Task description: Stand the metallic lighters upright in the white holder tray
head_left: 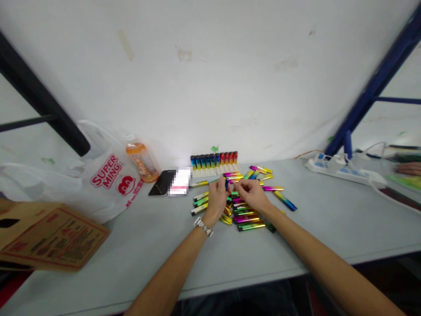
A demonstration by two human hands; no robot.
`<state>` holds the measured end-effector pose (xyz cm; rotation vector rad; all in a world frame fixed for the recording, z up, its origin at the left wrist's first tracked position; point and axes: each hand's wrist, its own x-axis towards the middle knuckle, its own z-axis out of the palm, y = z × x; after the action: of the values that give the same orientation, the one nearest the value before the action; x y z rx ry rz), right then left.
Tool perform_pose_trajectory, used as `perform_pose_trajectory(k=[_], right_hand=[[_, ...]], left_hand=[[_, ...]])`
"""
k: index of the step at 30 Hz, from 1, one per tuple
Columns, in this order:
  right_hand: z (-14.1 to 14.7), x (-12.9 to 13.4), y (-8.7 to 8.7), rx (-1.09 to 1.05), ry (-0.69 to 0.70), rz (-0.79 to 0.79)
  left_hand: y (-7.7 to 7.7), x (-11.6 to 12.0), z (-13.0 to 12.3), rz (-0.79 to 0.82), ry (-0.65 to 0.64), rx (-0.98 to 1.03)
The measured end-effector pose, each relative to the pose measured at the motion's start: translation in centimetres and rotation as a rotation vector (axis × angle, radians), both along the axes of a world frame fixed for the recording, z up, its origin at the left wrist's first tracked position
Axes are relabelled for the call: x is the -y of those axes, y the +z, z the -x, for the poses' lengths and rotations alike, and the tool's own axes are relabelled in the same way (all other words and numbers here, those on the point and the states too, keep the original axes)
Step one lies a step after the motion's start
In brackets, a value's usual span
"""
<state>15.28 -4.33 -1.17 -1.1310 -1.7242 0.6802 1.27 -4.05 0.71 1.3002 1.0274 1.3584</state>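
Observation:
My left hand, with a metal watch at its wrist, is closed around a small blue lighter above the pile. Close beside it, my right hand has its fingers pinched together; what they hold, if anything, is too small to make out. Shiny lighters in green, gold and magenta lie under and around both hands. Behind them, a white holder carries a row of upright lighters, blue ones on the left and red ones on the right.
At the left stand a cardboard box, a white plastic bag and an orange bottle. A dark phone lies left of the holder. A power strip is at the right, with another person's hand at the edge.

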Motion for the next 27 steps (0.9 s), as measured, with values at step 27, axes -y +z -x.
perform_pose_trajectory(k=[27], right_hand=[[0.16,0.22,0.23,-0.004,-0.019,-0.005]], left_hand=[[0.23,0.23,0.1,0.085,-0.022,0.063]])
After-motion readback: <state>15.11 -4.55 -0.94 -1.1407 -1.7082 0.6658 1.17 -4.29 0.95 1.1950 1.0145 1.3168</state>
